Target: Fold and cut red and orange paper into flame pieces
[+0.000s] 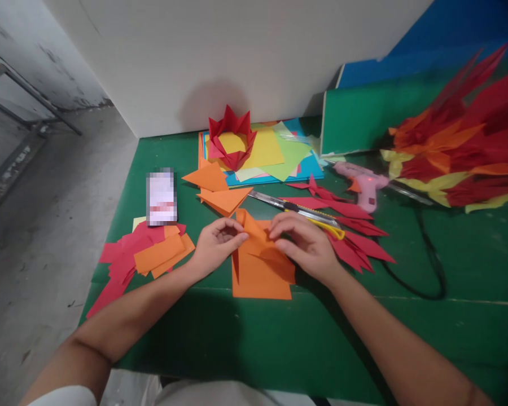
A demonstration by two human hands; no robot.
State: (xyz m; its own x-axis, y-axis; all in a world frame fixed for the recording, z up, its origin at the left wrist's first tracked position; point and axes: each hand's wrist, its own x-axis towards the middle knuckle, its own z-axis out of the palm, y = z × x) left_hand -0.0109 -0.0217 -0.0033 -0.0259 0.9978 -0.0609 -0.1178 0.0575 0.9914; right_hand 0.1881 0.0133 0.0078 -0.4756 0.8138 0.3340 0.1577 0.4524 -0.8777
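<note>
Between my hands is a partly folded sheet of orange paper (258,237), raised above more orange paper (262,282) lying on the table. My left hand (220,242) pinches its upper left edge between thumb and fingers. On the opposite side, my right hand (302,242) grips the right edge with thumb and fingertips. Just beyond lie folded orange paper pieces (224,198) with pointed ends. A box cutter (279,201) and yellow-handled scissors (332,228) rest close to my right hand, beside red paper petals (355,248).
Red and orange scraps (152,251) and a phone (161,197) lie left. A red folded paper ring (232,149) sits on coloured sheets (266,149) at the back. A pink glue gun (364,183), its black cord (432,293) and a large paper flame-like piece (469,146) are right.
</note>
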